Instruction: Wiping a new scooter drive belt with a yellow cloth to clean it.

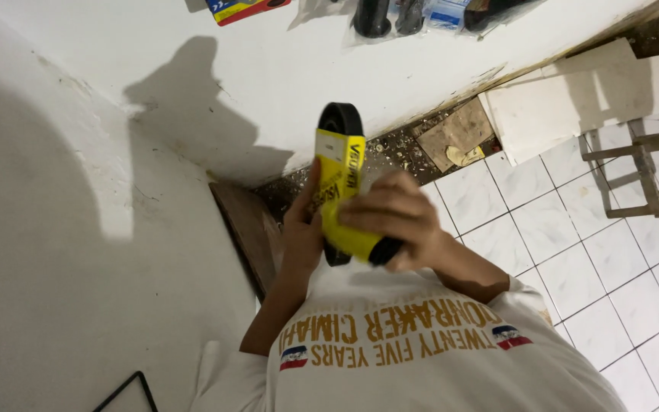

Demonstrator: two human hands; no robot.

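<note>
I hold a black rubber belt (340,119) folded inside a yellow cardboard sleeve (339,200) in front of my chest. My left hand (303,229) grips the sleeve from the left, fingers stretched up along its edge. Wrapped over the sleeve's lower end from the right is my right hand (393,216). The belt's black loop sticks out above the sleeve and a little below it. Beneath my hands shows my white shirt (421,358) with gold lettering.
A white wall (55,229) fills the left side and the back. Packaged goods (413,15) hang along the top edge. Loose white tile slabs (573,99) and debris lie by the wall; a wooden stool frame (650,168) stands on the tiled floor at right.
</note>
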